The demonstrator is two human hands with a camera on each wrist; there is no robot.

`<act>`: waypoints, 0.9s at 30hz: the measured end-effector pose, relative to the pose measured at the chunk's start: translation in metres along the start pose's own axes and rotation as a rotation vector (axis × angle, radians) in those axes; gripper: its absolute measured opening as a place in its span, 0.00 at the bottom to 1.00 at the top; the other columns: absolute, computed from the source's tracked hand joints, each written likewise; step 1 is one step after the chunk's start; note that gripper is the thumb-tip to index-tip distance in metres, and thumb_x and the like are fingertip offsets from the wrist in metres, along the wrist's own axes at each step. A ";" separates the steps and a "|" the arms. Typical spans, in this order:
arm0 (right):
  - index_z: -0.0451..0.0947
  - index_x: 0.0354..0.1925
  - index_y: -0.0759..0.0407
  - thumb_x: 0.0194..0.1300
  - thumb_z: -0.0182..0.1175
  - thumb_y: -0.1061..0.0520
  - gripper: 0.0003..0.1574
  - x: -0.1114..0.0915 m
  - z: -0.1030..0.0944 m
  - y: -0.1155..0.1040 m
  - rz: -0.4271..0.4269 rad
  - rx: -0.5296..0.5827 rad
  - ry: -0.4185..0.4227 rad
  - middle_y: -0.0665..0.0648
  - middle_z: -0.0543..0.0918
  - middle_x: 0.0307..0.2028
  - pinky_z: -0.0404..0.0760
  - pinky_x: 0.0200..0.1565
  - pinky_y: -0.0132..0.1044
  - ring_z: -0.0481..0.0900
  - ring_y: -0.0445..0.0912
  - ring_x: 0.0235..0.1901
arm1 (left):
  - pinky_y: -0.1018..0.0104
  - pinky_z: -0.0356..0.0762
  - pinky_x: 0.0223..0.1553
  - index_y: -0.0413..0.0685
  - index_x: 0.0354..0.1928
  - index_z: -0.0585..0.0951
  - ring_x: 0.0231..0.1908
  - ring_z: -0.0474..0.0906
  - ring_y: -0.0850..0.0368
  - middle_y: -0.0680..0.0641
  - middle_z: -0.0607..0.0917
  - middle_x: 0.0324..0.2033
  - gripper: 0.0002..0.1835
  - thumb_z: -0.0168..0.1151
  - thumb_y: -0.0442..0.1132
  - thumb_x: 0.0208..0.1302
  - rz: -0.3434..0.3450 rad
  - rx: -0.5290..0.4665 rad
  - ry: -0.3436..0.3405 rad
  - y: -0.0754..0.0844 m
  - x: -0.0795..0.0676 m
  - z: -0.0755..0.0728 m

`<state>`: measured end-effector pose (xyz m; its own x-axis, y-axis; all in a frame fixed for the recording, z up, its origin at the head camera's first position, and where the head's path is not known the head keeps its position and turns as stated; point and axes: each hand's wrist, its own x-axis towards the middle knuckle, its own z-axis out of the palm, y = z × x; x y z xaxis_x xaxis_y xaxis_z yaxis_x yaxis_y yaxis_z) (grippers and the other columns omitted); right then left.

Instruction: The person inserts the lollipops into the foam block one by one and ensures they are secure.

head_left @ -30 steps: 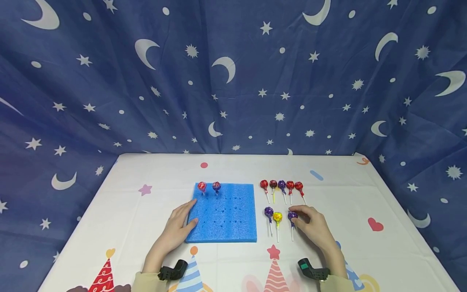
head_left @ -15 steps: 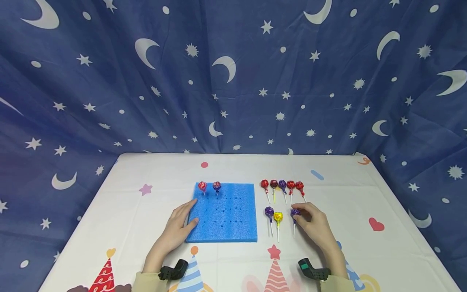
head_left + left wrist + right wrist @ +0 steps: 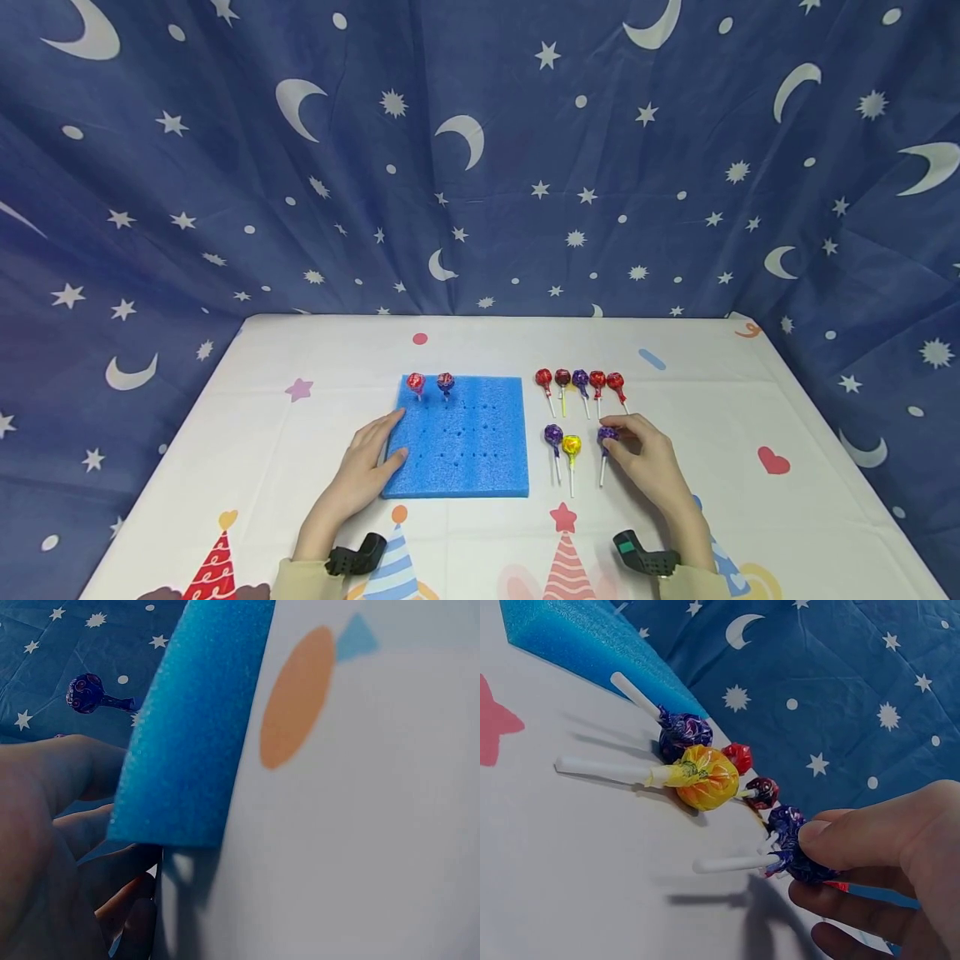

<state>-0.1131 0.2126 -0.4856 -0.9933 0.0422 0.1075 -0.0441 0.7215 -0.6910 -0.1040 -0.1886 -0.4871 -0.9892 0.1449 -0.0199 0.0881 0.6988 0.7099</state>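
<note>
My right hand (image 3: pixel 647 460) pinches a purple-wrapped lollipop (image 3: pixel 804 864) by its head, thumb on one side and fingers on the other. Its white stick points toward the front of the table and casts a separate shadow in the right wrist view. My left hand (image 3: pixel 365 463) rests with extended fingers against the left edge of a blue foam block (image 3: pixel 468 479). Rows of small holes dot the block. At its back left, a red lollipop (image 3: pixel 416 382) and a dark purple one (image 3: pixel 446 383) stand upright in it.
Beside the held one lie a yellow lollipop (image 3: pixel 572 446) and a purple lollipop (image 3: pixel 553 435). Behind them, several more form a row, with a red lollipop (image 3: pixel 543 378) at its left end. A printed white cloth (image 3: pixel 712 375) covers the table; a starry curtain (image 3: pixel 480 208) hangs behind.
My right hand has shifted slightly to the right with the purple lollipop, whose stick has swung a little. The left hand stays at the foam block.
</note>
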 end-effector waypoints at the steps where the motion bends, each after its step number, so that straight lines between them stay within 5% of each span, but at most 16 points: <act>1: 0.81 0.50 0.53 0.60 0.64 0.63 0.19 0.000 0.000 0.000 0.002 0.004 -0.001 0.54 0.82 0.47 0.81 0.50 0.43 0.79 0.47 0.45 | 0.29 0.50 0.67 0.49 0.73 0.59 0.72 0.51 0.38 0.39 0.63 0.71 0.33 0.55 0.42 0.68 0.000 0.001 0.000 0.000 0.000 0.000; 17: 0.80 0.50 0.57 0.60 0.63 0.64 0.19 -0.002 -0.004 -0.007 -0.046 0.058 0.024 0.58 0.82 0.47 0.81 0.52 0.53 0.79 0.53 0.47 | 0.28 0.50 0.67 0.49 0.73 0.60 0.72 0.51 0.38 0.39 0.64 0.71 0.32 0.55 0.42 0.68 0.014 0.005 0.014 -0.001 0.001 0.002; 27: 0.80 0.50 0.55 0.59 0.65 0.63 0.19 -0.002 -0.007 -0.016 -0.088 0.037 0.054 0.54 0.82 0.46 0.81 0.51 0.44 0.79 0.48 0.46 | 0.28 0.51 0.66 0.48 0.73 0.60 0.72 0.51 0.37 0.39 0.64 0.70 0.32 0.55 0.42 0.68 0.019 0.001 0.019 -0.001 0.000 0.002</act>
<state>-0.1095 0.2057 -0.4700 -0.9782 0.0176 0.2067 -0.1359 0.6984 -0.7026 -0.1034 -0.1881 -0.4888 -0.9895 0.1447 0.0066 0.1066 0.6971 0.7090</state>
